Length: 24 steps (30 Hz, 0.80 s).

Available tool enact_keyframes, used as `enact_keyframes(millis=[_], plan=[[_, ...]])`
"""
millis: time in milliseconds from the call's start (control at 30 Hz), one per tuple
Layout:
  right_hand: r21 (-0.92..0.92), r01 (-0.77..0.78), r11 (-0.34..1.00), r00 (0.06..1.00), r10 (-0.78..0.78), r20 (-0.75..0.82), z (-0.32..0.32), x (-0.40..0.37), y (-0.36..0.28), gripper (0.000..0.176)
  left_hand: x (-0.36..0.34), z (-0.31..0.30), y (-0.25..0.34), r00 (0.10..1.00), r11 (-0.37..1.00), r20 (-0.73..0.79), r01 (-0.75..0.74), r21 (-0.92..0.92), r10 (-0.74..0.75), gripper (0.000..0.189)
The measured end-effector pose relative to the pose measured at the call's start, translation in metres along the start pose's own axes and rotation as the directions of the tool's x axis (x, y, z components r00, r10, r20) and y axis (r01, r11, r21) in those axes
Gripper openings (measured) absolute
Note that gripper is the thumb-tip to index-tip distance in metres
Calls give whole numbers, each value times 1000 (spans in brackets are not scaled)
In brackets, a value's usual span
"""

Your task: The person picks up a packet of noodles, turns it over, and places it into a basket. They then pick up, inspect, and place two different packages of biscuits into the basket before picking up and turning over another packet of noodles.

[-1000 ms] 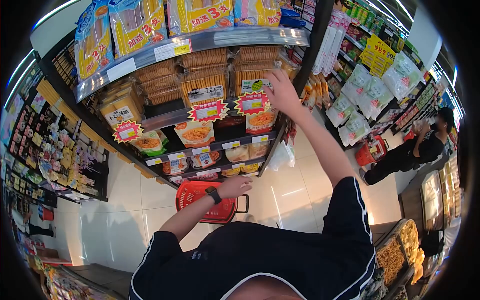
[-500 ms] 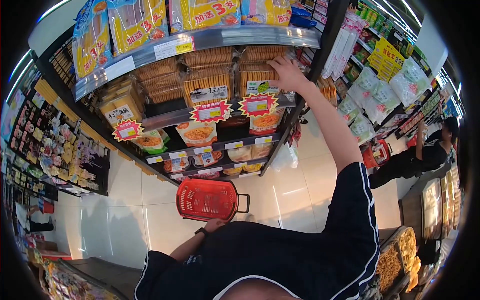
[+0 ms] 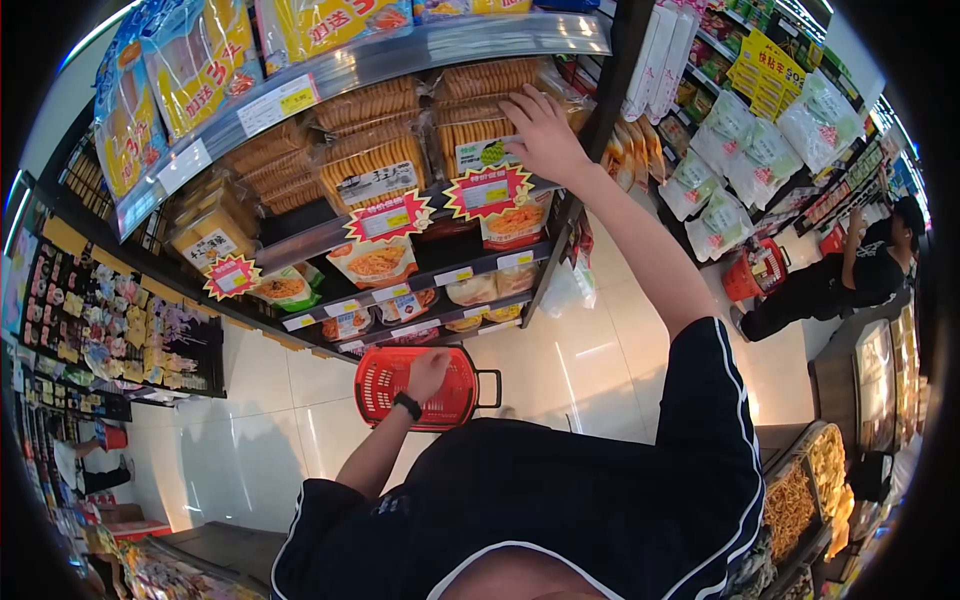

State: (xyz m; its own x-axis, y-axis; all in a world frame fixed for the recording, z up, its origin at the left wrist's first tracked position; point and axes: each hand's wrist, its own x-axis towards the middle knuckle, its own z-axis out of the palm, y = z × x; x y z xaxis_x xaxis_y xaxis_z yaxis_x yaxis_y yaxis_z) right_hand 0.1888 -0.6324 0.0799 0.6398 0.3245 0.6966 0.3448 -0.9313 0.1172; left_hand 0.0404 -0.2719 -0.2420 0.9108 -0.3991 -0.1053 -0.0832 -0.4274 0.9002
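Observation:
Fingers spread, my right hand (image 3: 545, 135) rests on a clear package of round biscuits (image 3: 478, 130) at the right end of the upper shelf. The package has a green and white label and stands upright behind a red starburst price tag (image 3: 488, 190). Beside it to the left is a similar biscuit package (image 3: 370, 165). My left hand (image 3: 430, 372), with a black band on the wrist, is over the red basket (image 3: 380, 385), which has a black handle. Its fingers look bent, but what they hold, if anything, is too small to tell.
Yellow and blue bags (image 3: 195, 60) line the shelf above. A black shelf post (image 3: 605, 100) stands right of my right hand. White bags (image 3: 735, 150) hang farther right, near a person in black (image 3: 870, 270). A noodle bin (image 3: 790, 510) is at lower right.
My left hand has moved up and forward from the basket's near edge to above the basket. The shelf has shifted left in view; my right hand remains at the same biscuit package.

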Motion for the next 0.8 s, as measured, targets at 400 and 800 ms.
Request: enact_keyframes(millis=[400, 800], plan=[[547, -384, 744, 741, 602, -298, 42, -42, -78, 80, 39, 32, 93, 998, 914, -43, -67, -400, 54, 18], [635, -474, 609, 677, 714, -179, 34, -20, -37, 59, 139, -86, 332, 662, 761, -387, -492, 422, 642, 38]])
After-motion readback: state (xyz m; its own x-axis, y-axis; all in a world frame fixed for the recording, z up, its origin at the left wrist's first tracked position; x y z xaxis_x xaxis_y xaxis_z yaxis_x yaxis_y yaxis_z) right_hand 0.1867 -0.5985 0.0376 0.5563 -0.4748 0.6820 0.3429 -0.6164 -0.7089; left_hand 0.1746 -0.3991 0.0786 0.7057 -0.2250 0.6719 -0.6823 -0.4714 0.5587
